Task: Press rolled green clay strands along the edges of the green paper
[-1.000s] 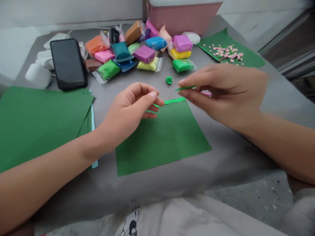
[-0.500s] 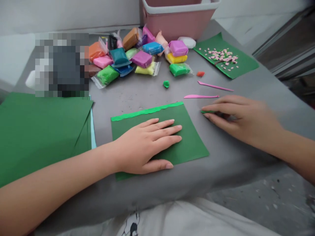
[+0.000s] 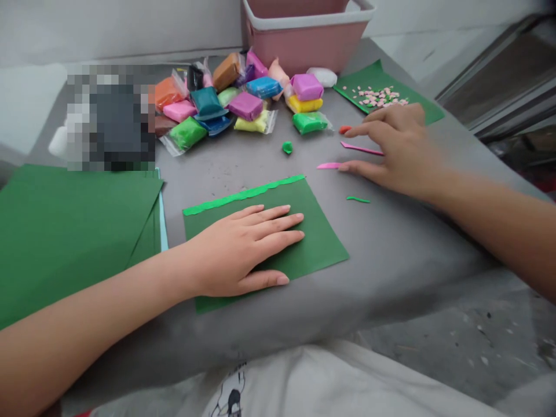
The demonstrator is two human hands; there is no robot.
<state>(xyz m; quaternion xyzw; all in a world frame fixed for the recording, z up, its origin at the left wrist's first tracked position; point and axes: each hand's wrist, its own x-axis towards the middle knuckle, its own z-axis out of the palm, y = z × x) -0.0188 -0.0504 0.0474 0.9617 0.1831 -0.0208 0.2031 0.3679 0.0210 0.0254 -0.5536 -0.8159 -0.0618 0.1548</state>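
My left hand lies flat, fingers spread, on a dark green sheet of paper. Along the sheet's far edge runs a bright green clay strip with a wavy border. My right hand is over the pink modelling tools with thumb and index finger apart. Its thumb tip is at the pink clay knife, and its index fingertip is by a small orange clay lump. Between them lies the second pink tool, partly under the hand. A thin green clay strand rests on the table nearer me.
Several packets of coloured clay are heaped at the back, before a pink basket. A green clay lump sits mid-table. Back right is a green sheet with pink bits. More green sheets lie at left.
My right hand has let go of the thin green clay strand, leaving it on the table, and moved away from me to the pink tools. My left hand stays flat on the sheet.
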